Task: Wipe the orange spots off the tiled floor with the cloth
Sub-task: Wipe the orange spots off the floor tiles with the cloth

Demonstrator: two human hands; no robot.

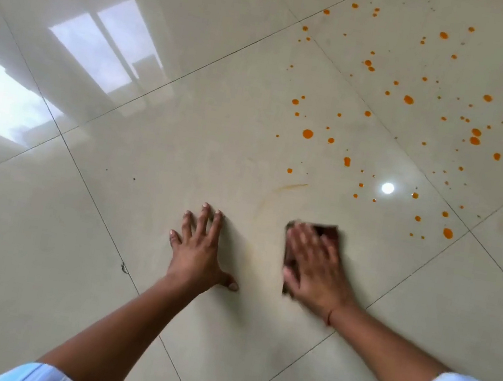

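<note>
The tiled floor [157, 109] lies open and flat all around; nothing upright stands on it. The left hand [200, 254] is spread flat, palm down, near the right hand [314, 266], which lies flat on the dark cloth [329, 232]; a bare strip of tile runs between them. Ahead and to the right, the orange spots [419, 118] scatter toward the far right corner. The left side and near edge are bare tile.
</note>
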